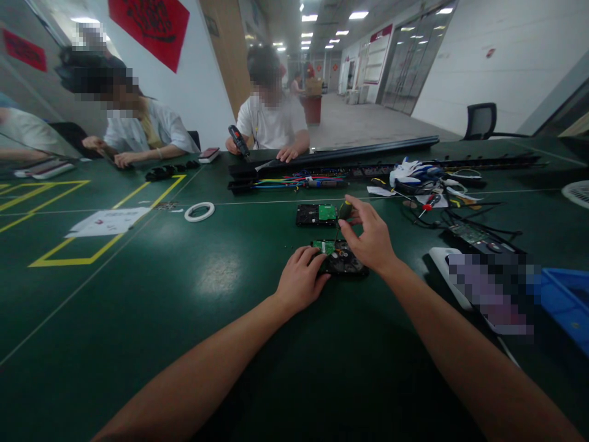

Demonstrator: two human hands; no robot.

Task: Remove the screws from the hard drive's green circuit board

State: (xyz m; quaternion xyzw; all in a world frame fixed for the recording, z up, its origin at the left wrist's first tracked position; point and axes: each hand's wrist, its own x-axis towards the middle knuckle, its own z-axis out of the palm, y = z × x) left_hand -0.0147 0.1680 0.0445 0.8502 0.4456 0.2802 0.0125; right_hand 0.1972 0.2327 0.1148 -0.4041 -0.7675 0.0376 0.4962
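A black hard drive [343,259] with a green circuit board lies on the green table right in front of me. My left hand [301,279] rests on its near left corner, fingers curled against its edge, holding it down. My right hand [370,236] is closed round a screwdriver [344,212] with a dark and yellow handle, held upright with its tip down on the drive. A second hard drive [316,215] with a green board lies just behind, untouched.
A long black rail with coloured wires [294,181] crosses the table behind the drives. Gloves, tools and cables [427,184] lie at the right, with a blue bin [568,301] at the near right. A tape roll [199,212] and papers [108,221] lie left. Two people sit opposite.
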